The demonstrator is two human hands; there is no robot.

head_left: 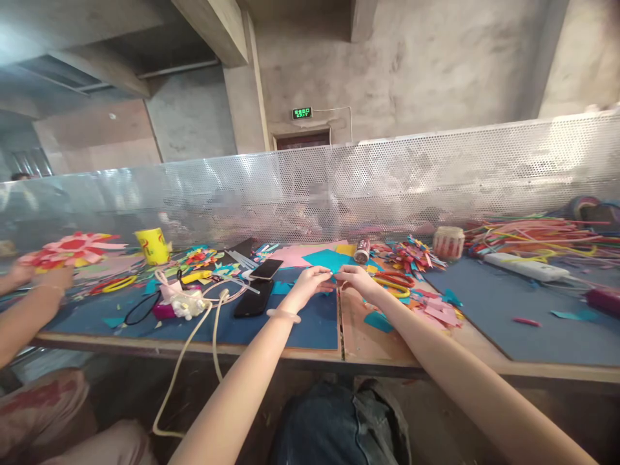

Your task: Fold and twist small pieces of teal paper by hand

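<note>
Both hands meet over the near middle of the bench, at the seam by the blue mat (303, 332). Left hand (310, 287), pale bangle at the wrist: thumb and fingers pinched on a small bright-blue piece of paper (334, 278). Right hand (359, 280): fingertips closed on the same piece from the other side; its fold or shape is too small to make out. Just beyond lies a large flat bright-blue paper sheet (325, 259). Loose pale-pink paper scraps (438, 311) lie to the right; a black rectangular phone (254, 299) lies left of the hands.

Step in hand, as I judge it: fine two-handed shaping of the paper, perhaps folding or creasing. The next move seems to call for light, even fingertip pressure, edges matched, without tearing the piece.
</note>
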